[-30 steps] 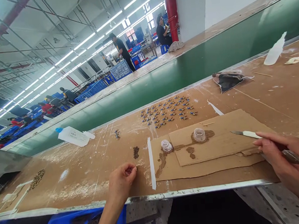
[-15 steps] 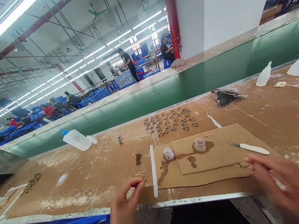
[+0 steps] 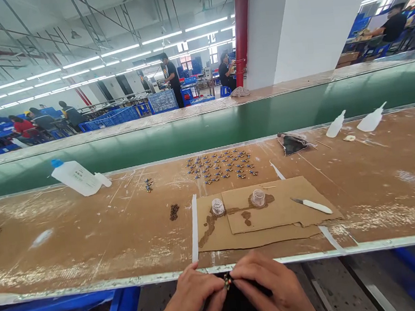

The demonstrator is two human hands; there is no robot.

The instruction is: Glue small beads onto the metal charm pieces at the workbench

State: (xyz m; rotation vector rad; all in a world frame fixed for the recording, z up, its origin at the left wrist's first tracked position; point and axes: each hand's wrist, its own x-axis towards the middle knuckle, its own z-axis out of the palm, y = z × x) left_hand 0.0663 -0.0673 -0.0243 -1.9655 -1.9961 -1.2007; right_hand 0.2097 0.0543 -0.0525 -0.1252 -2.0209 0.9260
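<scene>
Your left hand (image 3: 194, 294) and right hand (image 3: 273, 283) meet just past the near edge of the desk (image 3: 128, 237). Their fingers are drawn narrow, pinching a small piece (image 3: 227, 282) between them from left and right. Gripping it by the fingertips probably lets you steady something so tiny while leaving most of it exposed; the fingers hide its exact shape.

Beyond your hands, two clear cups (image 3: 217, 207) (image 3: 258, 198) sit on the cardboard (image 3: 270, 236), likely laid there to catch spills, as dark wet-looking stains surround them. The knife (image 3: 317, 206) lies on its right part, the handle toward the right, seemingly convenient for your right hand.

To the far side, blue-and-gold pieces (image 3: 241, 176) lie spread in loose rows, perhaps so they don't touch or tangle. The dark little parts (image 3: 174, 212) are heaped left of the white tape (image 3: 194, 227), apparently as a supply near your left hand.
</scene>
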